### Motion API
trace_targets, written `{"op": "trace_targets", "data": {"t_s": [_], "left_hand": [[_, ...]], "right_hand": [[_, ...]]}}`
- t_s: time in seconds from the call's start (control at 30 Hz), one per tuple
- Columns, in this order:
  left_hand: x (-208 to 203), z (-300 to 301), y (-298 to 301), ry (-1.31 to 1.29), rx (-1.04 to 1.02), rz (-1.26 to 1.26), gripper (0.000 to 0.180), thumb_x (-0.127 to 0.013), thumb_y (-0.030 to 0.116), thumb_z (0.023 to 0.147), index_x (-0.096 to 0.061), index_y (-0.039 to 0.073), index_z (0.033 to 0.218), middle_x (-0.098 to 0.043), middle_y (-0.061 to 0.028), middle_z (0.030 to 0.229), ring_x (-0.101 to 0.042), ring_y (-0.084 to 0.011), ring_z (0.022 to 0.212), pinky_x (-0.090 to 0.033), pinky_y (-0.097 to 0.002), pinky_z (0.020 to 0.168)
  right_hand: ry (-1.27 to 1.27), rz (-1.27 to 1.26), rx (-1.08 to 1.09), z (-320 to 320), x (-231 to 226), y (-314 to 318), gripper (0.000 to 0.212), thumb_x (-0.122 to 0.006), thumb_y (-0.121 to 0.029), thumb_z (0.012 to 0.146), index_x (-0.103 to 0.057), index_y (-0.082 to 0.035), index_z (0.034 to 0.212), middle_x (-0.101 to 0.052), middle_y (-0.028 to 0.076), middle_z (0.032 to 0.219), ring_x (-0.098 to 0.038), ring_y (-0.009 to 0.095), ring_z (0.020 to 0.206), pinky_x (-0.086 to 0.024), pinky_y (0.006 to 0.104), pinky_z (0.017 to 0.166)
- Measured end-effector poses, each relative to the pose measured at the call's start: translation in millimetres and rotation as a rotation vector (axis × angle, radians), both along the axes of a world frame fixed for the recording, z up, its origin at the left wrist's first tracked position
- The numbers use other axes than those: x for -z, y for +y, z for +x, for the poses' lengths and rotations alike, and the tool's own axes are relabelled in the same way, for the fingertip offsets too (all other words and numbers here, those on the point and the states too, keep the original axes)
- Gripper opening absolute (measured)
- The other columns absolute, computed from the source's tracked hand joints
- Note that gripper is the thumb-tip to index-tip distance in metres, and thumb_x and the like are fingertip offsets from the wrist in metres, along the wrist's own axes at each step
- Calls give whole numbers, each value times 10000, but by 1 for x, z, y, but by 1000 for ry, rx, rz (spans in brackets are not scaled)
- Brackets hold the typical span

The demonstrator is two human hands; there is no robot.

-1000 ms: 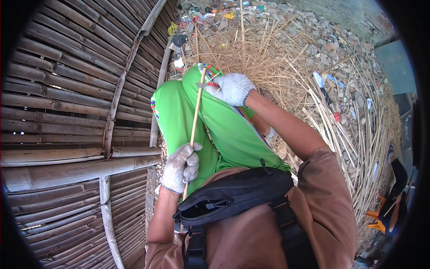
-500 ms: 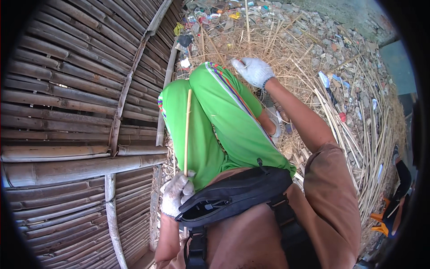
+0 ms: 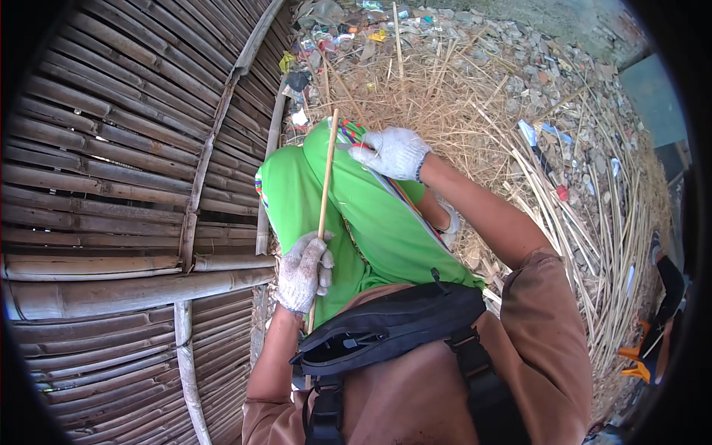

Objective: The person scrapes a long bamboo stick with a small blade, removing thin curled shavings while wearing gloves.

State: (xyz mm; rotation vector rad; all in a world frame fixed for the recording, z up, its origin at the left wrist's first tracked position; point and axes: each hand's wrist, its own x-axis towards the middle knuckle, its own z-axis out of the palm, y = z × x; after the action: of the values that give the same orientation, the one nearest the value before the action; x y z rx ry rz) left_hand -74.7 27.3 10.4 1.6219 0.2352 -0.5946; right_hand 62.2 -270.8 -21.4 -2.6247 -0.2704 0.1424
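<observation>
A thin, pale bamboo stick slants up across the green trouser legs. My left hand, in a soiled white knit glove, is wrapped round its lower part. The stick's bottom end is partly hidden by the glove and the black waist bag. Close to the stick's upper end is my right hand, also gloved and closed. From its fingers juts what looks like a small knife, with a short grey blade and a bit of red at the grip. The blade lies beside the stick; I cannot tell if they touch.
A bamboo slat wall rises close on my left. Straw-like shavings cover the rubble ground ahead. Long split bamboo strips lie along my right. At the far right are a person's dark-clothed limb and an orange object.
My right hand has come back toward me and left, from beyond the knee to the stick's upper part. My left hand has risen, and the stick has moved up and tilted right.
</observation>
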Motion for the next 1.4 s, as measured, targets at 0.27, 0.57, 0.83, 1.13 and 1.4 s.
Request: {"op": "trace_targets", "data": {"t_s": [0.27,0.57,0.83,1.13,1.4], "left_hand": [[-1,-6,-8,-11,60,138,396,-529,332,1168,-657,32,1393,-612,12,772,-517,-65,490,-408,-245,406],[-8,-39,14,-58,50,189,382,-537,316,1168,-694,21,1353,-616,14,737,-523,-58,498,-416,-247,441],[-2,-83,54,-85,24,20,372,-534,294,1160,-679,-17,1304,-613,-8,743,-493,-73,534,-420,-258,493],[-3,-20,19,-1,43,-34,344,-498,277,1171,-634,-10,1303,-618,-17,766,-499,-87,476,-386,-248,395],[2,-28,17,-178,129,287,336,-520,283,1170,-698,24,1289,-628,-6,684,-553,-80,492,-444,-277,458]], "right_hand": [[49,-122,-47,14,-2,17,849,-331,-812,1046,-821,-123,963,-763,277,915,-766,458,858,-610,589,822],[48,-88,-24,7,-6,22,820,-358,-802,1048,-786,-106,984,-765,265,926,-755,464,896,-595,577,843],[-21,47,138,26,30,-2,739,-393,-716,1077,-772,-82,1066,-767,274,1052,-733,483,1017,-568,591,911],[-32,82,44,3,11,10,746,-406,-743,1059,-805,-115,1004,-770,267,980,-749,472,935,-581,588,849],[29,-106,-3,5,2,21,797,-342,-763,1067,-801,-120,959,-780,248,973,-762,458,927,-600,580,879]]}}
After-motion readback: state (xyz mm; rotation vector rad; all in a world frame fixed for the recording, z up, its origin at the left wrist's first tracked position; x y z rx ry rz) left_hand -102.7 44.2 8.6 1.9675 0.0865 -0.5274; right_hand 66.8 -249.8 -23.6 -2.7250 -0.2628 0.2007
